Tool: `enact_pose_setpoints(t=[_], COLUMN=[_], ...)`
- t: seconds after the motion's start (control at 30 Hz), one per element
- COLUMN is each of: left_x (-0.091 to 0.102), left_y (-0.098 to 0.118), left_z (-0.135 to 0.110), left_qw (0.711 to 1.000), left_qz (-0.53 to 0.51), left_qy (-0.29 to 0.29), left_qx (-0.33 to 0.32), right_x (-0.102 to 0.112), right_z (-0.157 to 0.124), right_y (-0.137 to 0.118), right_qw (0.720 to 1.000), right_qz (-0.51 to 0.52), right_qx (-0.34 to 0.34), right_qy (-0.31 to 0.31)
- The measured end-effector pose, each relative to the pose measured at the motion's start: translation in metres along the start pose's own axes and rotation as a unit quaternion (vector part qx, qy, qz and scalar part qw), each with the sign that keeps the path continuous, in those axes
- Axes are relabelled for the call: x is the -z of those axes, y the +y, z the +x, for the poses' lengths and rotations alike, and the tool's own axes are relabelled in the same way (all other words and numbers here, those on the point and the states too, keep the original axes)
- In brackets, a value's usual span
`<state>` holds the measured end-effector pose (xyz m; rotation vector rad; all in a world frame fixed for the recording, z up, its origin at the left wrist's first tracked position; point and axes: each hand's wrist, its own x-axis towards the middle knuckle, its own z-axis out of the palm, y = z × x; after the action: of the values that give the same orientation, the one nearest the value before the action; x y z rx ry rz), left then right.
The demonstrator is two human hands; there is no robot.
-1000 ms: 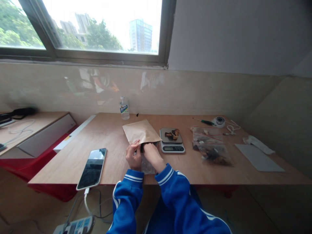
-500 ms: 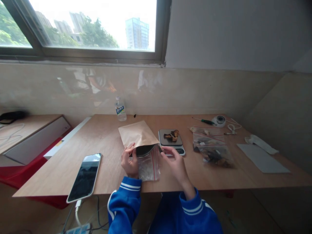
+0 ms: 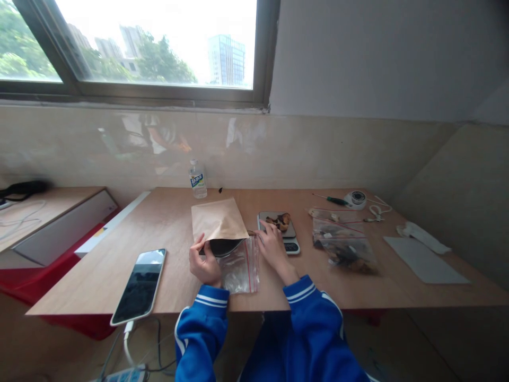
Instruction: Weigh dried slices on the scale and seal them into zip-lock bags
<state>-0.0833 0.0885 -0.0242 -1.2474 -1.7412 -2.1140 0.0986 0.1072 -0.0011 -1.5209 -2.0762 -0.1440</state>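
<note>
A bright window (image 3: 170,48) (dark-framed) tops the glossy wall (image 3: 318,151).

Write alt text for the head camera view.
The left hand holds a brown bag by its open mouth; the right hand is near a digital scale bearing brown pieces. A phone lies left, filled plastic bags right.

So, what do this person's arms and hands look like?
Both sleeves are bright blue, with paired white bands around the cuffs and white stripes running along the arms. The left grip and right grip are bare hands, without gloves.
</note>
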Motion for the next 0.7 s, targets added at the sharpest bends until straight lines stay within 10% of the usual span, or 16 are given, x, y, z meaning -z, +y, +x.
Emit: enact_pose_setpoints(t=[0.33,0.7], left_x=[-0.001,-0.002], left_y=[-0.001,0.0], left_z=[0.001,0.001], left_qw=[1.0,0.999], left_qz=[-0.018,-0.036], left_qy=[0.003,-0.004], left_qx=[-0.002,0.019], right_x=[-0.014,0.017], right_z=[0.046,0.004], right_y=[-0.028,0.021], right_qw=[0.98,0.988], right_qz=[-0.083,0.133], right_qx=[0.002,-0.067], right_qy=[-0.182,0.051])
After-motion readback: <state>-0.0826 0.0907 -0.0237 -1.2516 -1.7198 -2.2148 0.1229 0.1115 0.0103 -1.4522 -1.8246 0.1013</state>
